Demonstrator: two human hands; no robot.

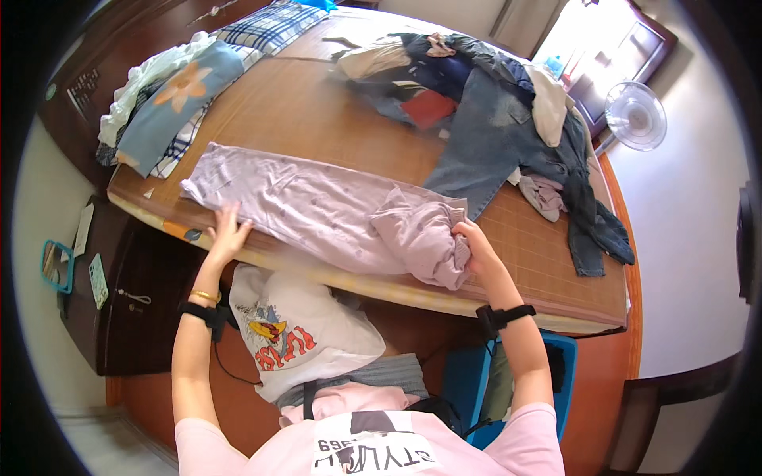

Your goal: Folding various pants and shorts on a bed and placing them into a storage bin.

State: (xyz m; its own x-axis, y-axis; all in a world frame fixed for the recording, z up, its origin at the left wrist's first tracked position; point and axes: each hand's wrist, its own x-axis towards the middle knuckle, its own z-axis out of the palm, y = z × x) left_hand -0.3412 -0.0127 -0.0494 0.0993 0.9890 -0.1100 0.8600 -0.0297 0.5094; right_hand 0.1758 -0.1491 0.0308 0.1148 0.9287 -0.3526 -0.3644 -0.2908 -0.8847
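Note:
A pair of pale mauve trousers [309, 205] lies lengthwise along the near side of the bed, small dark spots on its cloth. At its right end the fabric is bunched, and my right hand [478, 247] grips the gathered elastic waistband [459, 238] there. Toward the flat left end, my left hand [228, 233] has its fingers spread at the cloth's near edge. Its fingertips seem to touch the fabric.
The bed [274, 119] has a brown woven mat. Blue jeans [488, 125] and a heap of clothes [417, 71] lie on its right. Folded bedding [178, 89] is at left. Below are a white printed cloth [345, 333], a blue bin [464, 381] and a dark cabinet [149, 285].

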